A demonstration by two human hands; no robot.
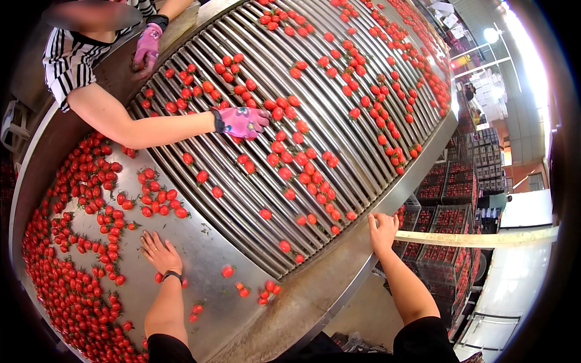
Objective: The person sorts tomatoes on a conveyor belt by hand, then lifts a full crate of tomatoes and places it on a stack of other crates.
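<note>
My left hand [161, 254] lies flat, fingers spread, on a smooth metal tray [209, 242]. It holds nothing, and a few small red tomatoes [158, 277] sit beside its wrist. A dense heap of cherry tomatoes [72, 296] covers the tray's left side, with looser clusters just beyond my fingers. Over at the right, my right hand [383, 233] rests on the machine's metal rim [339, 272], fingers loosely bent and apart, with no tomato in it. Between and beyond my hands runs a metal roller conveyor [242, 193] with scattered tomatoes, some with green stems.
Across the conveyor, a person in a striped top reaches over the rollers with a pink-gloved hand [242, 123]; their other pink glove [147, 48] is near the far edge. Stacked crates of tomatoes [445, 227] stand right of the machine, near a pale horizontal bar [478, 238].
</note>
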